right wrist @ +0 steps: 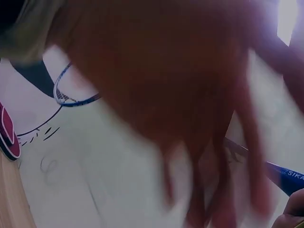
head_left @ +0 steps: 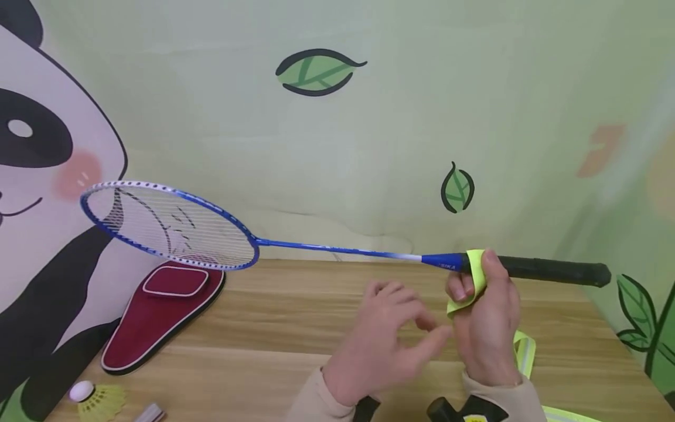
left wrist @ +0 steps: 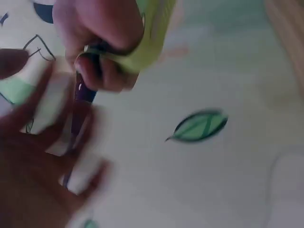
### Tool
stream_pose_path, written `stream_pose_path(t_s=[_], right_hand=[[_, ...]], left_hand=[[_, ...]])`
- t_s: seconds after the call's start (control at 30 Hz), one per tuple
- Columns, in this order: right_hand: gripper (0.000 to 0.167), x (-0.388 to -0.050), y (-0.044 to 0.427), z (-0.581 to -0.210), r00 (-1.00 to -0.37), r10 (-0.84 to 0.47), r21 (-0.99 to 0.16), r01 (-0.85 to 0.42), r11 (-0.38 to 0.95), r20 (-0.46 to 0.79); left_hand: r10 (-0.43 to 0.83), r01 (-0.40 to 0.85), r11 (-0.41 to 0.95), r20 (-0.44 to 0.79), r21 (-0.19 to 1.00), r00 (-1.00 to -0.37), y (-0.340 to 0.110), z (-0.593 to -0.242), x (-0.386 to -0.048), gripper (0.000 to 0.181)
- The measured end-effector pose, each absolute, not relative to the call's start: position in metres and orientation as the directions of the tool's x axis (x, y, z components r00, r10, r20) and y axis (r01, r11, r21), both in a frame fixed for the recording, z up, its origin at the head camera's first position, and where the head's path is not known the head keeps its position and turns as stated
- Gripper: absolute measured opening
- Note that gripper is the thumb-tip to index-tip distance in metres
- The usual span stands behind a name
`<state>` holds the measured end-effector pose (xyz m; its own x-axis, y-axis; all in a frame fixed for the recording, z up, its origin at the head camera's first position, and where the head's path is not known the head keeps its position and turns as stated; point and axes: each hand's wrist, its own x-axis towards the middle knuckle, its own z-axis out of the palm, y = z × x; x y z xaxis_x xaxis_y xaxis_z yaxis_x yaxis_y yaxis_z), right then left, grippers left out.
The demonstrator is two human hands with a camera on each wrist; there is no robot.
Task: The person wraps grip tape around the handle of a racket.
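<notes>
A blue and white badminton racket (head_left: 337, 251) with a black handle (head_left: 554, 271) is held up by my right hand (head_left: 490, 319), which pinches it at the top of the handle. Around that spot loops a yellow-green strip (head_left: 476, 275), caught under the right thumb. My left hand (head_left: 387, 340), fingers loosely bent, hangs just left of the right hand and touches nothing. The left wrist view shows the left hand (left wrist: 42, 166) blurred below the right hand (left wrist: 104, 38). Across the right wrist view, the blurred left hand (right wrist: 175, 95) covers much of the racket shaft.
On the wooden table (head_left: 274, 328) a dark red racket-shaped case (head_left: 163, 316) lies at the left. Nearer the front are a yellow shuttlecock (head_left: 100, 400) and a small pale object (head_left: 150, 412). More yellow-green strip (head_left: 526, 354) trails beside the right wrist. Behind hangs a printed backdrop (head_left: 369, 146).
</notes>
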<state>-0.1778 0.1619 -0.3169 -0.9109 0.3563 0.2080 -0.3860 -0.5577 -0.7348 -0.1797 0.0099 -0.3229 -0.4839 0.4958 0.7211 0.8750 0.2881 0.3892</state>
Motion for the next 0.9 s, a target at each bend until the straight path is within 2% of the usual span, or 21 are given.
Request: stream_pose_path(t_s=[0.07, 0.1, 0.13, 0.17, 0.2, 0.27, 0.37, 0.43, 0.53, 0.73, 0.9], right_hand=[[0.036, -0.176, 0.16, -0.315, -0.91, 0.359, -0.731, -0.388, -0.562, 0.207], [0.036, -0.175, 0.159, -0.314, -0.91, 0.36, -0.728, -0.388, -0.565, 0.206], [0.036, -0.174, 0.159, -0.313, -0.909, 0.36, -0.723, -0.391, -0.569, 0.208], [0.037, -0.173, 0.158, -0.312, -0.909, 0.358, -0.713, -0.396, -0.579, 0.214], [0.036, -0.172, 0.157, -0.311, -0.911, 0.351, -0.707, -0.394, -0.588, 0.216], [0.036, -0.169, 0.154, -0.31, -0.913, 0.342, -0.707, -0.392, -0.588, 0.222], [0.036, -0.166, 0.151, -0.309, -0.919, 0.329, -0.722, -0.379, -0.579, 0.218], [0.036, -0.165, 0.148, -0.31, -0.924, 0.321, -0.741, -0.364, -0.564, 0.21], [0.036, -0.164, 0.144, -0.311, -0.928, 0.308, -0.759, -0.354, -0.547, 0.21], [0.036, -0.164, 0.139, -0.312, -0.924, 0.315, -0.769, -0.361, -0.527, 0.218], [0.035, -0.165, 0.133, -0.315, -0.925, 0.306, -0.762, -0.363, -0.537, 0.224]], left_hand=[[0.492, 0.674, 0.225, 0.515, 0.704, -0.702, 0.019, -0.33, -0.188, 0.028], [0.483, 0.534, 0.155, 0.408, 0.831, -0.775, 0.023, -0.333, -0.193, 0.035], [0.466, 0.389, 0.037, 0.329, 0.921, -0.821, 0.027, -0.335, -0.199, 0.041], [0.453, 0.272, -0.117, 0.295, 0.955, -0.841, 0.031, -0.337, -0.205, 0.046], [0.444, 0.185, -0.274, 0.295, 0.944, -0.846, 0.034, -0.338, -0.209, 0.05], [0.437, 0.097, -0.518, 0.36, 0.85, -0.824, 0.038, -0.34, -0.214, 0.053], [0.413, 0.113, -0.686, 0.512, 0.719, -0.753, 0.042, -0.339, -0.215, 0.054], [0.392, 0.157, -0.722, 0.585, 0.674, -0.71, 0.043, -0.338, -0.213, 0.05], [0.385, 0.177, -0.732, 0.614, 0.658, -0.689, 0.042, -0.336, -0.208, 0.04], [0.372, 0.172, -0.698, 0.558, 0.695, -0.742, 0.039, -0.33, -0.204, 0.029], [0.33, 0.189, -0.709, 0.556, 0.68, -0.763, 0.033, -0.33, -0.205, 0.034]])
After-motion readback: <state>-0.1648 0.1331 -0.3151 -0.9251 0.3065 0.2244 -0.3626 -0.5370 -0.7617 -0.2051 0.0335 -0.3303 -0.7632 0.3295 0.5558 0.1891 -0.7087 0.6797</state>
